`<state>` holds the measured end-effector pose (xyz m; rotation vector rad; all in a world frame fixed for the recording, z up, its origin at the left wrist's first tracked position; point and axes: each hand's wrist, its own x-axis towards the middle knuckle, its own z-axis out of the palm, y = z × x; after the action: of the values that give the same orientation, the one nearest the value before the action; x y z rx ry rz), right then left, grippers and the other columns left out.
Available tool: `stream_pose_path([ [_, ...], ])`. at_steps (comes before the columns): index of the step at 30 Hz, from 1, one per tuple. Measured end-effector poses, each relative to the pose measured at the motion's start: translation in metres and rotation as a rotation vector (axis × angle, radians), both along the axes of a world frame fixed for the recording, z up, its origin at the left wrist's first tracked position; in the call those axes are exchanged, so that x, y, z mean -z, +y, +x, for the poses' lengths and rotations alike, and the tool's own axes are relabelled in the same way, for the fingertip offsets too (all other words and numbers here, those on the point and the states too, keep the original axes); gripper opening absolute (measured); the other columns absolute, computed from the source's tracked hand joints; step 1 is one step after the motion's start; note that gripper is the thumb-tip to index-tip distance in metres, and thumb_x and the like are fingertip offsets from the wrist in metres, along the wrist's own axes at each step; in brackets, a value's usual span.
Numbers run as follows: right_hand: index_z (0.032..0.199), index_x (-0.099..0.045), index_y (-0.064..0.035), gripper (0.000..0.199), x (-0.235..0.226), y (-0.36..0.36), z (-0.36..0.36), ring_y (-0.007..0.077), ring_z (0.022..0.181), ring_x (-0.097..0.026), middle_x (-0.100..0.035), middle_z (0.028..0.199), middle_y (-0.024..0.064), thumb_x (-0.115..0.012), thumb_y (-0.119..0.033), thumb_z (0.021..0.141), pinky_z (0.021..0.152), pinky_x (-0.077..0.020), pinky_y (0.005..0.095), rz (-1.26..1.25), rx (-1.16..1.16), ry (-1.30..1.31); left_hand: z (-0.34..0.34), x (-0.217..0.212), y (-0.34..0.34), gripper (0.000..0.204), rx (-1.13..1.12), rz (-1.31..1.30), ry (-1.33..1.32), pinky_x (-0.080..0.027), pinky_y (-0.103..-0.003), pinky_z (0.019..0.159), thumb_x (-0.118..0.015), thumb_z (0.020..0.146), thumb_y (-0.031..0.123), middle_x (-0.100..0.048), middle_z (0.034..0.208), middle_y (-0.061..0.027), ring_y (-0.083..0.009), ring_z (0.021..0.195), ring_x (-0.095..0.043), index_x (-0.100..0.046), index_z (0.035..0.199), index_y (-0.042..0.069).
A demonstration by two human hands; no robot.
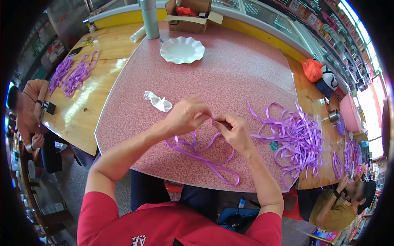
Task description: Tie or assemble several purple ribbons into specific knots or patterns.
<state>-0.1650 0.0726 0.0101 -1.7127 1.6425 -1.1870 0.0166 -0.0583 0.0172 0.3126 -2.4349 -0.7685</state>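
My left hand [189,111] and my right hand [232,128] meet over the middle of the pink speckled table, each pinching a short stretch of purple ribbon [213,119] between thumb and fingers. Below them, the looped length of purple ribbon [201,158] lies on the tabletop toward my body. A large tangled heap of purple ribbons [296,137] spreads to the right of my right hand. Beyond my left forearm rests a crumpled piece of white plastic [158,101]. Exactly how the ribbon sits between my fingertips is too small to make out.
A white scalloped plate [182,50], a pale green bottle [150,20] and an open cardboard box [188,20] stand at the far side. More purple ribbons [74,76] lie on the left wooden table. A person [30,106] sits left, another [338,203] right.
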Motion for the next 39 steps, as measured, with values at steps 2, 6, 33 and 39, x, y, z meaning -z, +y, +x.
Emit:
stream_pose_path([
  [2,0.091,-0.070,-0.0002,0.008,0.004,-0.002,-0.005,0.0184,0.069,-0.063,-0.066,0.081,0.0107,-0.074,-0.005,0.086,0.062,-0.0486,0.0307,-0.144,0.075,0.151,-0.012,0.004,-0.036,0.016,-0.037,-0.120,-0.091,-0.047,-0.047,0.090,-0.068,0.087,0.017,-0.068,0.100,-0.0113,-0.0299,0.103,-0.062,-0.070,0.099,0.006],
  [6,0.089,-0.068,0.0001,0.008,0.028,-0.009,-0.018,0.0198,0.069,-0.063,-0.065,0.082,0.0111,-0.073,-0.005,0.086,0.062,-0.0488,0.0317,-0.209,0.153,0.150,-0.025,0.012,-0.129,0.066,-0.629,-0.472,-0.370,-0.020,-0.056,0.118,-0.047,0.098,0.057,-0.038,0.154,-0.0162,-0.0329,0.146,-0.029,-0.054,0.138,0.005],
  [33,0.091,-0.068,-0.0010,0.011,0.011,0.002,-0.017,0.0166,0.064,-0.061,-0.065,0.085,0.0072,-0.076,0.001,0.083,0.056,-0.0479,0.0303,-0.433,0.099,0.270,-0.038,0.000,0.018,0.050,-0.036,0.580,-0.404,-0.049,-0.032,0.077,-0.043,0.107,0.045,-0.064,0.089,-0.0079,-0.0153,0.086,-0.060,-0.063,0.105,-0.001],
  [39,0.094,-0.071,-0.0016,0.012,0.002,0.002,-0.009,0.0154,0.065,-0.061,-0.065,0.082,0.0066,-0.076,-0.001,0.083,0.056,-0.0474,0.0297,-0.343,0.111,0.140,-0.031,0.017,0.028,0.030,-0.059,0.513,0.011,-0.048,-0.038,0.068,-0.053,0.104,0.025,-0.064,0.080,-0.0158,-0.0227,0.076,-0.062,-0.062,0.098,-0.003],
])
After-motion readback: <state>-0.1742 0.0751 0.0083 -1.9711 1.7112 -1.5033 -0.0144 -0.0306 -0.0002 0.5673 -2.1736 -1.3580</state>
